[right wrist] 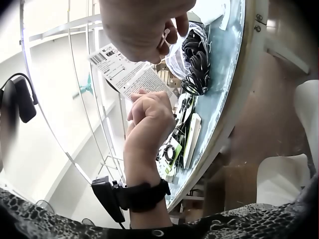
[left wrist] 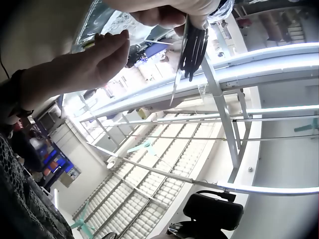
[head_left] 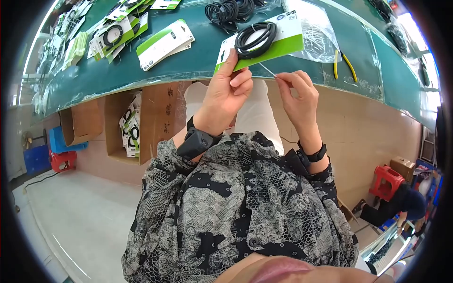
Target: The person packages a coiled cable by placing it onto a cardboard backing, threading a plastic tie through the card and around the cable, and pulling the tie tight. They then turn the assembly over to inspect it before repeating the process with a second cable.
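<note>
The left hand (head_left: 226,92) is clamped on the near left corner of a green and white card (head_left: 283,35); the thumb lies on the face of the card and the other fingers are curled behind it. A coil of black cable (head_left: 257,38) lies on this card; the card is held over the near edge of the worktop (head_left: 198,66), a little tilted, in the middle of the scene. Just to the right, the right hand (head_left: 297,94) has its thumb and fingertips pressed together on a thin white tie (head_left: 268,70); the tie runs from these fingers up and left toward the lower edge of the card; if it touches the card, I cannot tell. The two hands are near each other but apart.

Farther out, on the green worktop, a clear plastic bag (head_left: 318,37) lies just right of the card; pliers with yellow handles (head_left: 343,63) lie beside the bag, near the edge. To the left there is a stack of cards (head_left: 163,45); at the far side, a heap of loose black cables (head_left: 226,10). Under the worktop, on the left, stands an open cardboard box (head_left: 155,118) with packed cables inside.
</note>
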### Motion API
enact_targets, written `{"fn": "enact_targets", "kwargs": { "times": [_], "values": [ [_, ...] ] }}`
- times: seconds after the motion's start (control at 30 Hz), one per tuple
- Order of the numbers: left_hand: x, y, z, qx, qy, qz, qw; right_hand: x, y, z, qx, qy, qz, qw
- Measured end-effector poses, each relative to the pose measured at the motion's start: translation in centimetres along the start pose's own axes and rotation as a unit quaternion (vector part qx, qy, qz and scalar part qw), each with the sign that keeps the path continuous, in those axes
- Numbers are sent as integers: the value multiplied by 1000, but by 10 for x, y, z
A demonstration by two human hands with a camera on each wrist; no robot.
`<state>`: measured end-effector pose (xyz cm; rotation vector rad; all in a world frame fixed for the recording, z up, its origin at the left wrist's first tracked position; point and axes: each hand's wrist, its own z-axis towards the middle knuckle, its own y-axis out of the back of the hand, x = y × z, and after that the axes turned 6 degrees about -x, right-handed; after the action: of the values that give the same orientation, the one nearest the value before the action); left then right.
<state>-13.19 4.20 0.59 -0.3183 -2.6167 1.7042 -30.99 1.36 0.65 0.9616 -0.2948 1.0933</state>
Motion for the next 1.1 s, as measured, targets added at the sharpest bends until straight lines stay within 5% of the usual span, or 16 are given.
{"fn": "enact_targets", "kwargs": {
  "times": [0.8, 1.0, 1.1],
  "values": [
    [1, 8, 2, 13, 147, -110, 983, 3, -10, 13, -19, -60, 64, 996],
    [-7, 6, -1, 26, 170, -151, 973, 9, -3, 15, -31, 46, -1, 998],
    [-9, 5, -2, 74, 204, -296, 930, 21, 3, 20, -54, 90, -44, 994]
  ]
}}
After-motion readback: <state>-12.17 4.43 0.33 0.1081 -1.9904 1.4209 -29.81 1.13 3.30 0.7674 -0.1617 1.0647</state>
